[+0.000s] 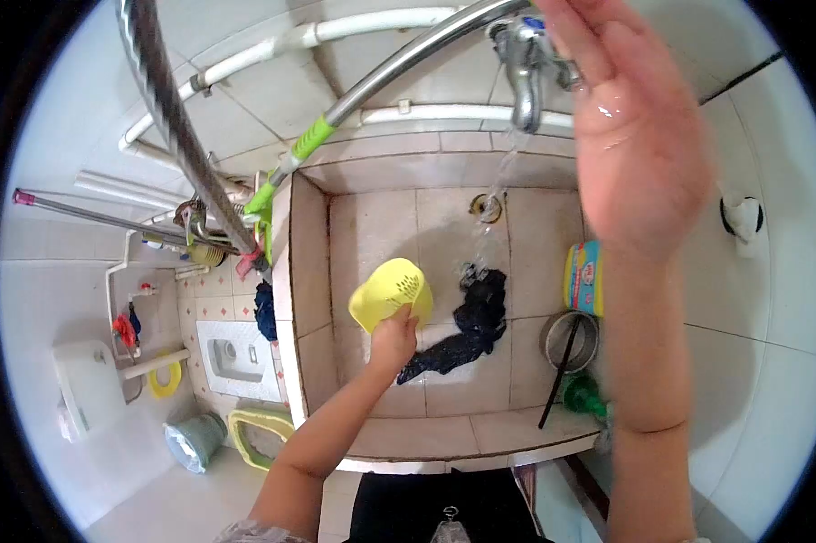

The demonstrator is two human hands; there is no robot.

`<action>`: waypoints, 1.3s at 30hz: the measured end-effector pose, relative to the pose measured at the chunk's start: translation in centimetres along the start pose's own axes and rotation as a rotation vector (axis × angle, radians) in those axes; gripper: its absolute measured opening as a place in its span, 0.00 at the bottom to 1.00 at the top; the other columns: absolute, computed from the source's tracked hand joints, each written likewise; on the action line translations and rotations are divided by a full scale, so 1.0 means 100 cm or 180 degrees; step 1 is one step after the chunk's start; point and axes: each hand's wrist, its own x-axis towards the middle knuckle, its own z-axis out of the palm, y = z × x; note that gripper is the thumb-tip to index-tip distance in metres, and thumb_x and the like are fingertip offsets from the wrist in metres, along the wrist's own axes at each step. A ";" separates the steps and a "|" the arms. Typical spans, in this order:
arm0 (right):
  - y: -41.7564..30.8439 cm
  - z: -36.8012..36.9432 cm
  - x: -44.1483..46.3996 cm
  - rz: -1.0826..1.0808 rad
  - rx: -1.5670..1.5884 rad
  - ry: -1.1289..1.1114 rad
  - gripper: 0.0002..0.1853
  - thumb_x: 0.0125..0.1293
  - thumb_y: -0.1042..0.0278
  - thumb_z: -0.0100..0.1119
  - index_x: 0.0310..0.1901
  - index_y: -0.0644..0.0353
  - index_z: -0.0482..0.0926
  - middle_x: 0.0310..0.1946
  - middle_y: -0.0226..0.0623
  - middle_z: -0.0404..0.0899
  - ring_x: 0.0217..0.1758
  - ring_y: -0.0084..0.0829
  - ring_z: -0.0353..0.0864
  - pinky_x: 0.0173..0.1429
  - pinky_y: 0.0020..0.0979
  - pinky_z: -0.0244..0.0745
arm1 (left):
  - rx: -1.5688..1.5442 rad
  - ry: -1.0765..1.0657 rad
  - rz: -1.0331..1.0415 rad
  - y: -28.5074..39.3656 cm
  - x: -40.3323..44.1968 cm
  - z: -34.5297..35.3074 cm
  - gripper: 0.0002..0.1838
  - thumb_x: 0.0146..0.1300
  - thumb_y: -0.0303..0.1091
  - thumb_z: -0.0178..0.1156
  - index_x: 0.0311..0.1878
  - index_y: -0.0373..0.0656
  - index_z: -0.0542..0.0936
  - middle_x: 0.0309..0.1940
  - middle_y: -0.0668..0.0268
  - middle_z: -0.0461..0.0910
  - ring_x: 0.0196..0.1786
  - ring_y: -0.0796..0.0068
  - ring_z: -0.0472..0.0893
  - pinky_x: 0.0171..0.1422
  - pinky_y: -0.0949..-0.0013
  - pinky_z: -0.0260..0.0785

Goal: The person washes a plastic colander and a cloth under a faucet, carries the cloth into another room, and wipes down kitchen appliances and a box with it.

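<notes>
One yellow strainer [381,288] gripped by its edge in left hand [395,338]; black cloth [482,312] apparently placed to catch water [494,201] from tap [526,80]; right hand [641,163] alongside, hold unclear.

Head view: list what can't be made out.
All in the head view:
Right hand: fingertips cut off by the top edge.
Tap: partly hidden by the right hand; contact unclear.
Yellow scoop: gripped part covered by the left hand.
Dark cloth: bunched, full shape hidden in its folds.
Yellow-and-blue packet: print too small; right side hidden by the right forearm.
</notes>
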 end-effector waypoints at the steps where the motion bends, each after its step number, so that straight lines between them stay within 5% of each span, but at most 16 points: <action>1: -0.002 0.000 -0.002 0.0149 -0.0271 -0.0030 0.16 0.61 0.69 0.51 0.48 0.69 0.74 0.53 0.46 0.73 0.55 0.34 0.72 0.59 0.33 0.65 | -0.0305 0.0034 -0.0066 0.009 0.005 -0.006 0.05 0.54 0.27 0.56 0.35 0.37 0.76 0.20 0.51 0.75 0.29 0.60 0.80 0.33 0.62 0.71; 2: -0.003 -0.001 -0.003 0.0299 -0.0544 -0.0048 0.15 0.61 0.67 0.56 0.49 0.63 0.74 0.54 0.41 0.73 0.54 0.30 0.72 0.56 0.30 0.67 | -0.1145 -0.0257 -0.0407 0.005 0.014 -0.001 0.08 0.58 0.32 0.59 0.36 0.37 0.78 0.22 0.56 0.77 0.30 0.72 0.80 0.35 0.69 0.71; 5: 0.007 -0.016 -0.012 -0.0122 -0.3056 -0.0211 0.13 0.67 0.69 0.49 0.47 0.67 0.76 0.50 0.39 0.76 0.48 0.24 0.74 0.53 0.22 0.65 | -0.3930 -0.0335 -0.1087 0.057 0.030 -0.024 0.10 0.61 0.33 0.56 0.39 0.36 0.78 0.27 0.63 0.79 0.34 0.78 0.78 0.41 0.74 0.70; 10: 0.007 -0.035 -0.002 0.0488 -0.1779 -0.0310 0.11 0.68 0.68 0.47 0.41 0.66 0.77 0.48 0.37 0.77 0.52 0.24 0.72 0.58 0.24 0.63 | -0.4913 -0.0773 -0.1284 0.116 0.048 -0.060 0.21 0.66 0.43 0.51 0.51 0.33 0.71 0.44 0.60 0.77 0.44 0.72 0.77 0.49 0.69 0.70; 17: -0.004 -0.036 -0.005 0.0938 -0.1570 -0.0220 0.11 0.68 0.70 0.47 0.46 0.65 0.75 0.49 0.44 0.75 0.54 0.28 0.73 0.57 0.26 0.66 | -0.4899 -0.0815 -0.0765 0.157 0.066 -0.068 0.16 0.66 0.35 0.47 0.52 0.35 0.69 0.45 0.58 0.75 0.48 0.69 0.75 0.52 0.65 0.69; 20: -0.007 -0.038 -0.046 0.1064 -0.1208 0.0801 0.12 0.67 0.69 0.49 0.47 0.64 0.75 0.47 0.41 0.76 0.49 0.27 0.76 0.51 0.27 0.72 | -0.5010 -0.0914 -0.1052 0.169 0.081 -0.059 0.14 0.64 0.30 0.46 0.51 0.36 0.70 0.43 0.56 0.75 0.46 0.66 0.76 0.50 0.61 0.71; 22: 0.007 -0.061 -0.103 0.1755 -0.1091 0.1561 0.11 0.66 0.69 0.50 0.48 0.63 0.75 0.43 0.38 0.77 0.41 0.26 0.78 0.46 0.27 0.75 | -0.5307 -0.1204 -0.1456 0.169 0.099 -0.052 0.14 0.62 0.26 0.46 0.50 0.35 0.70 0.42 0.55 0.75 0.44 0.63 0.77 0.48 0.59 0.71; 24: 0.054 -0.097 -0.197 0.2252 -0.1564 0.2149 0.08 0.65 0.70 0.50 0.44 0.60 0.75 0.34 0.30 0.75 0.29 0.20 0.73 0.35 0.21 0.70 | -0.4800 -0.1003 -0.1597 0.169 0.115 -0.044 0.13 0.61 0.25 0.47 0.49 0.34 0.71 0.40 0.54 0.75 0.43 0.61 0.78 0.46 0.59 0.72; 25: 0.081 -0.103 -0.248 0.2635 -0.1679 0.2264 0.08 0.63 0.73 0.52 0.44 0.59 0.74 0.34 0.28 0.74 0.31 0.17 0.71 0.35 0.20 0.68 | -0.4537 -0.0907 -0.1673 0.164 0.119 -0.038 0.13 0.61 0.25 0.47 0.48 0.33 0.71 0.40 0.54 0.76 0.42 0.60 0.78 0.45 0.58 0.72; 28: 0.130 -0.085 -0.352 0.2518 -0.4310 -0.0180 0.25 0.54 0.67 0.61 0.53 0.61 0.67 0.43 0.46 0.76 0.44 0.47 0.75 0.49 0.42 0.68 | -0.4564 -0.0891 -0.1782 0.128 0.131 -0.007 0.12 0.61 0.26 0.48 0.47 0.33 0.72 0.39 0.56 0.76 0.41 0.62 0.78 0.45 0.60 0.72; 29: 0.127 -0.074 -0.346 0.3715 -0.3787 -0.0408 0.31 0.53 0.63 0.63 0.58 0.62 0.63 0.47 0.50 0.74 0.47 0.51 0.73 0.55 0.45 0.64 | -0.4338 -0.0821 -0.1655 0.124 0.123 -0.011 0.12 0.61 0.27 0.49 0.47 0.33 0.72 0.39 0.57 0.76 0.41 0.63 0.78 0.45 0.60 0.72; 31: 0.149 -0.065 -0.366 0.3832 -0.4257 -0.0237 0.25 0.53 0.62 0.62 0.52 0.59 0.69 0.43 0.48 0.76 0.46 0.51 0.74 0.54 0.44 0.65 | -0.3885 -0.0690 -0.1385 0.114 0.095 -0.026 0.12 0.62 0.28 0.50 0.47 0.33 0.72 0.40 0.58 0.77 0.42 0.65 0.78 0.45 0.61 0.72; 34: 0.139 -0.077 -0.351 0.4402 -0.3101 -0.0058 0.15 0.54 0.63 0.60 0.43 0.57 0.75 0.38 0.43 0.78 0.45 0.50 0.74 0.53 0.42 0.65 | -0.3759 -0.0635 -0.1557 0.074 0.061 -0.042 0.15 0.63 0.32 0.52 0.50 0.34 0.72 0.42 0.59 0.77 0.43 0.66 0.78 0.47 0.65 0.71; 37: 0.123 -0.096 -0.322 0.3720 -0.3490 -0.0520 0.08 0.54 0.66 0.59 0.35 0.57 0.76 0.33 0.39 0.79 0.46 0.49 0.73 0.51 0.41 0.66 | -0.3887 -0.0526 -0.1886 0.042 0.032 -0.047 0.16 0.64 0.37 0.52 0.49 0.33 0.73 0.41 0.59 0.78 0.40 0.69 0.79 0.45 0.69 0.72; 38: 0.120 -0.108 -0.307 0.3166 -0.2854 -0.0101 0.12 0.55 0.65 0.58 0.42 0.57 0.76 0.40 0.43 0.77 0.51 0.48 0.71 0.56 0.41 0.64 | -0.3805 -0.0544 -0.1908 0.040 0.026 -0.047 0.17 0.64 0.37 0.52 0.48 0.33 0.73 0.40 0.59 0.79 0.39 0.69 0.79 0.45 0.69 0.72; 39: 0.090 -0.093 -0.259 0.2660 -0.3242 0.0274 0.18 0.58 0.64 0.58 0.50 0.57 0.72 0.49 0.47 0.72 0.58 0.45 0.67 0.60 0.40 0.61 | -0.3724 -0.0561 -0.1936 0.047 0.018 -0.050 0.17 0.64 0.38 0.52 0.47 0.32 0.74 0.39 0.59 0.79 0.39 0.70 0.79 0.44 0.70 0.72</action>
